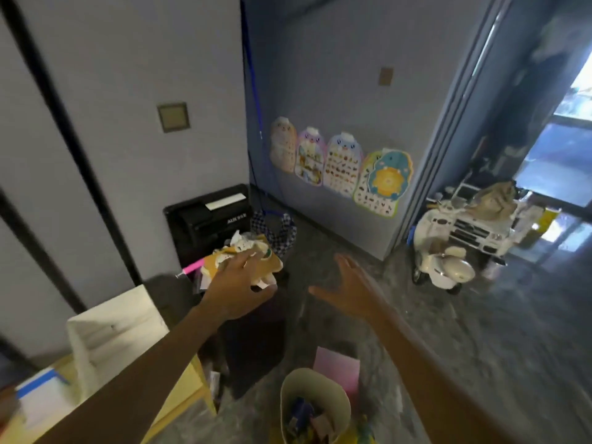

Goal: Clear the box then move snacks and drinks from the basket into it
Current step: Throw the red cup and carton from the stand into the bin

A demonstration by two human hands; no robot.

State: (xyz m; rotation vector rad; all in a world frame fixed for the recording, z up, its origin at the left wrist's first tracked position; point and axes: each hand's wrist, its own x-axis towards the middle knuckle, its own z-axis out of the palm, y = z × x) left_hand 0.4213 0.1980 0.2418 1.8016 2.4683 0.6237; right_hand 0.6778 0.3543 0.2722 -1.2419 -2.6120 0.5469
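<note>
Reaching forward with the left hand [238, 285], curling the fingers over a yellow-and-white bundle [253, 254] and pressing the thumb in from below. Holding that bundle above what is looking like a dark box [256, 341] on the floor, though blur is hiding its edges. Spreading the right hand [350, 283] in the air just beside the left, fingers straight and apart, gripping nothing. Looking down past both forearms at the basket [330, 392], standing on the floor at the bottom edge, near the box. Seeing packets [304, 418] lying inside it, too smeared for telling snacks from drinks. Noting a pink sheet [336, 368] lying flat just behind the basket. Noting a pink pen [192, 269] sticking out left of the bundle, a black machine [205, 219] standing against the wall behind it, and a checked bag [278, 233] leaning beside that. Seeing a white toy car [474, 232] and a scooter [445, 267] parked well apart, to the right.
</note>
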